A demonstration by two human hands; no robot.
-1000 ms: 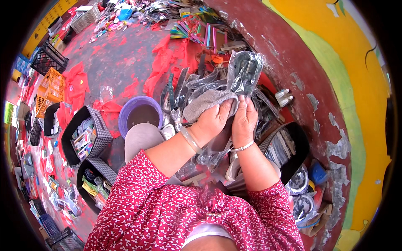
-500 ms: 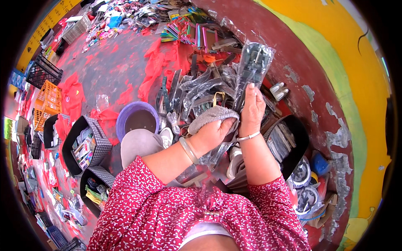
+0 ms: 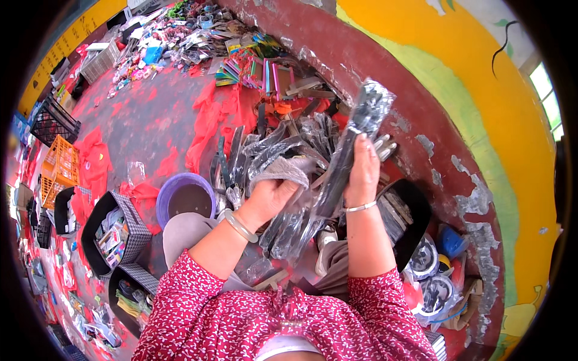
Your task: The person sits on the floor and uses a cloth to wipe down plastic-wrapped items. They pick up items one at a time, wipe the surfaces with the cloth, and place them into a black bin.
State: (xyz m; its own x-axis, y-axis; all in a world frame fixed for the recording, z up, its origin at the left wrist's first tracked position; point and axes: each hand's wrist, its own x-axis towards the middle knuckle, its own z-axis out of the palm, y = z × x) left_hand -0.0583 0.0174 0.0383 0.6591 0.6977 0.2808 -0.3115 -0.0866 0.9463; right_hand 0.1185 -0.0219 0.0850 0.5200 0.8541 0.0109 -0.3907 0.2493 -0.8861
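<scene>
My left hand (image 3: 270,200) grips a grey cloth (image 3: 280,171), with the fingers closed round its lower edge. To its right, my right hand (image 3: 363,171) holds up a long dark item in clear plastic wrap (image 3: 371,108). That item slants, its far end pointing toward the wall, and the plastic hides what kind it is. The cloth is apart from the wrapped item. Beyond both hands lies a heap of similar dark, plastic-wrapped strips (image 3: 274,153). A purple bucket (image 3: 171,185) of murky brown water stands left of my left hand, by my knee.
Black-lined checked boxes (image 3: 137,225) with small goods stand at the left, near an orange crate (image 3: 60,162). A black box (image 3: 419,212) of strips is at the right, with plastic-bagged round things (image 3: 424,256). A peeling red wall (image 3: 445,135) curves along the right.
My left hand and the cloth have drawn back left, away from the wrapped item. The item in my right hand has turned and leans more to the right.
</scene>
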